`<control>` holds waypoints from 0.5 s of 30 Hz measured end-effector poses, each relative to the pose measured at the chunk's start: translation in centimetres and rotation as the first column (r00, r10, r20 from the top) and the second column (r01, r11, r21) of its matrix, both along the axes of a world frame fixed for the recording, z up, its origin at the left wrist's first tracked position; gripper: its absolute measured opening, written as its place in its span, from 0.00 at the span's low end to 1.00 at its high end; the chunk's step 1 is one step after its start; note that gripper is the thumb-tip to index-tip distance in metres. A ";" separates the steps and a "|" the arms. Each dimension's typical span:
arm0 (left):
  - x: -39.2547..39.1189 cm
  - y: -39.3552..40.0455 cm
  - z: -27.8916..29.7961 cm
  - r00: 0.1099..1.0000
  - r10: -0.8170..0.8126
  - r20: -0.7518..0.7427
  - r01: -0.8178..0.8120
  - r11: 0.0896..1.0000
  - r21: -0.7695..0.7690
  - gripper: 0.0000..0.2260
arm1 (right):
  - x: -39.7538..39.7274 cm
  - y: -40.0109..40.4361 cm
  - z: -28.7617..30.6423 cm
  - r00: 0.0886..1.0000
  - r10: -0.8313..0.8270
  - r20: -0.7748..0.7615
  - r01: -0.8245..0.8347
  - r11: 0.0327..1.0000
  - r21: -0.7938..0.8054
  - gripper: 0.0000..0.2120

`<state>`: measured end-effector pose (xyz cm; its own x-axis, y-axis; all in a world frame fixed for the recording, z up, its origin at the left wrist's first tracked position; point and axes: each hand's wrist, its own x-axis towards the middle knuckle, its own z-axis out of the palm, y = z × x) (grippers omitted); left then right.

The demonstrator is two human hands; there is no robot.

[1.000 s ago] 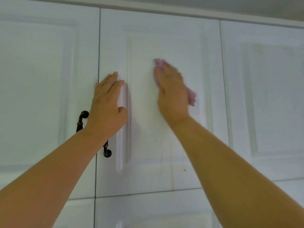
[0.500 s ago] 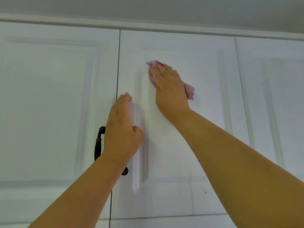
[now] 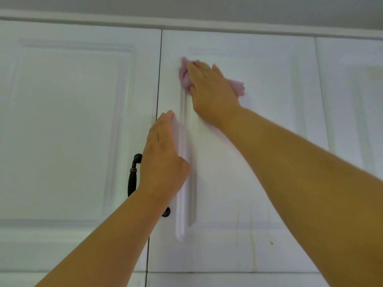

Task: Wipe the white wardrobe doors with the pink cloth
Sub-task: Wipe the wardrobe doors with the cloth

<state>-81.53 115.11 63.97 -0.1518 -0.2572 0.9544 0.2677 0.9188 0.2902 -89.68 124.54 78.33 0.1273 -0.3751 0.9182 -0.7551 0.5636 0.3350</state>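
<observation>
The middle white wardrobe door [image 3: 259, 152] fills the centre of the view. My right hand [image 3: 209, 90] presses the pink cloth [image 3: 184, 76] flat against the door's upper left part, with straight fingers; cloth shows at the fingertips and by the wrist on the right. Lower down, my left hand [image 3: 163, 160] lies flat with straight fingers on the same door's left edge, over the seam with the left door [image 3: 62, 131].
A dark metal handle [image 3: 133, 175] on the left door sits partly behind my left hand. A third white door [image 3: 352, 121] stands to the right. A white cornice [image 3: 186, 22] runs above the doors. Yellowish streaks mark the middle door's lower part.
My right hand has slid the cloth leftward and slightly up on the middle door. The view has tilted up a little. My left hand stays flat near the seam.
</observation>
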 end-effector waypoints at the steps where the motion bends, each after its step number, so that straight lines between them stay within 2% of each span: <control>1: 0.0 0.0 0.0 1.000 -0.002 0.000 0.002 1.000 0.008 0.41 | 0.3 -0.5 1.4 1.000 -0.016 0.026 0.016 1.000 -0.025 0.29; 4: 0.0 -0.1 -0.2 1.000 -0.008 -0.017 0.008 1.000 0.001 0.40 | 0.7 -1.6 2.2 0.998 0.028 0.058 -0.020 0.992 -0.126 0.26; 7: 0.0 -0.6 -0.7 0.996 -0.013 -0.093 0.009 0.999 -0.039 0.37 | 0.3 -1.8 -2.5 0.993 0.120 0.008 -0.117 0.978 -0.175 0.27; 10: -0.4 -1.0 -2.4 0.991 -0.045 -0.127 0.034 0.996 -0.085 0.36 | -0.2 -0.7 -10.5 0.980 0.197 0.006 -0.195 0.973 -0.123 0.26; 13: -0.1 -0.8 -4.2 0.996 -0.056 -0.064 0.051 0.995 -0.086 0.36 | -0.2 1.0 -19.4 0.954 0.295 0.046 -0.295 0.955 -0.016 0.22; 15: 0.0 -0.7 -4.7 1.000 -0.003 -0.012 0.002 0.993 -0.116 0.36 | -0.7 2.4 -23.5 0.948 0.313 0.050 -0.316 0.944 0.089 0.22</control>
